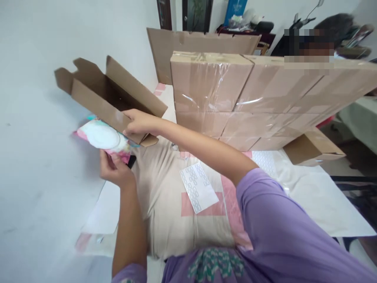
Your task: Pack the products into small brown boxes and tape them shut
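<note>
My right hand (140, 122) grips the near wall of an open, flat cardboard box (100, 92) held up in the air at the left, its flaps spread. Just below the box, my left hand (114, 169) holds a pink and white soft packet (103, 137) with a white round patch on it. The packet's upper edge is tucked behind the box wall. A pale cushion (165, 204) lies across my lap, with a white sheet of small stickers (198, 186) on top of it.
A stack of taped cardboard cartons (235, 90) stands ahead. A flat cardboard sheet (188, 43) leans behind it. A small brown box (313, 147) lies at the right on white sheeting (318, 196). A white wall (38, 129) fills the left. Another person sits behind the cartons.
</note>
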A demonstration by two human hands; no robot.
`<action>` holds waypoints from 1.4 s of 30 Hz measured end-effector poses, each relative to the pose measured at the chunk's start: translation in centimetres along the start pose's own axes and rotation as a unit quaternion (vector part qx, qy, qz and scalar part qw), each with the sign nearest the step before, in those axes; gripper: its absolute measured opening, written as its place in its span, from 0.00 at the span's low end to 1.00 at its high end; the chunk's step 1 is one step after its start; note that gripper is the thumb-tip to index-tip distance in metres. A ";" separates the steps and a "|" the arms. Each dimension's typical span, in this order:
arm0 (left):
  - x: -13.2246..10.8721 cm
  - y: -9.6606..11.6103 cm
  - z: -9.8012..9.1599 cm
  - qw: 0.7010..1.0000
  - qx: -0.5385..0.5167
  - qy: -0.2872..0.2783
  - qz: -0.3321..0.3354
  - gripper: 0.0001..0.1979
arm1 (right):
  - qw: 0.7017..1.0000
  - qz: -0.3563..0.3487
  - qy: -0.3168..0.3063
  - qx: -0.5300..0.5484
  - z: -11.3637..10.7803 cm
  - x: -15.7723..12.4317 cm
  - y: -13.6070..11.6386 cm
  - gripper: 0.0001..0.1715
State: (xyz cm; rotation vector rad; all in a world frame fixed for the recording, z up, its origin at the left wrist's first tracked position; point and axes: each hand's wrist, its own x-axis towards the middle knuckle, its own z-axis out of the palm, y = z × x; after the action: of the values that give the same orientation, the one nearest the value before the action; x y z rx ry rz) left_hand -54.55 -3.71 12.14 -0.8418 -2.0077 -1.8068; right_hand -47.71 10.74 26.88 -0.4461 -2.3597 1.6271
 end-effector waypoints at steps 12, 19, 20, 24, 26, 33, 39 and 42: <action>-26.6 4.8 -9.3 0.890 -0.141 -0.296 0.316 0.34 | 0.987 0.082 -0.130 -0.047 -5.8 -26.4 2.0 0.17; -34.4 8.1 -7.1 0.673 -0.303 -0.580 0.345 0.45 | 0.963 0.231 -0.107 -0.092 -11.2 -41.0 5.0 0.15; -35.3 8.3 -6.8 0.637 -0.302 -0.619 0.346 0.43 | 0.957 0.258 -0.105 -0.079 -11.7 -42.3 5.7 0.16; -37.4 10.1 -4.7 0.563 -0.248 -0.730 0.296 0.36 | 0.922 0.368 -0.111 -0.051 -13.4 -44.1 9.1 0.20; -37.6 11.5 -3.4 0.531 -0.238 -0.759 0.291 0.37 | 0.903 0.400 -0.126 -0.090 -13.9 -43.4 10.2 0.20; -32.7 12.2 -1.9 0.554 -0.307 -0.664 0.398 0.15 | 0.865 0.193 0.073 -0.457 -10.2 -43.8 7.7 0.21; -21.0 9.8 -1.7 0.846 -0.232 -0.372 0.304 0.15 | 0.887 0.067 0.071 -0.452 -1.2 -47.0 8.3 0.29; -17.5 10.5 0.7 0.879 -0.186 -0.347 0.270 0.30 | 0.862 0.155 -0.004 -0.483 1.2 -46.4 11.8 0.58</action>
State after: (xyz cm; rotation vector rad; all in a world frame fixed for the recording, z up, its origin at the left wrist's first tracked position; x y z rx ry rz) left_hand -34.39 -6.46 10.07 -2.1714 -1.4777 -1.6882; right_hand -3.88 -3.98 14.29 -1.0212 -3.0767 0.3547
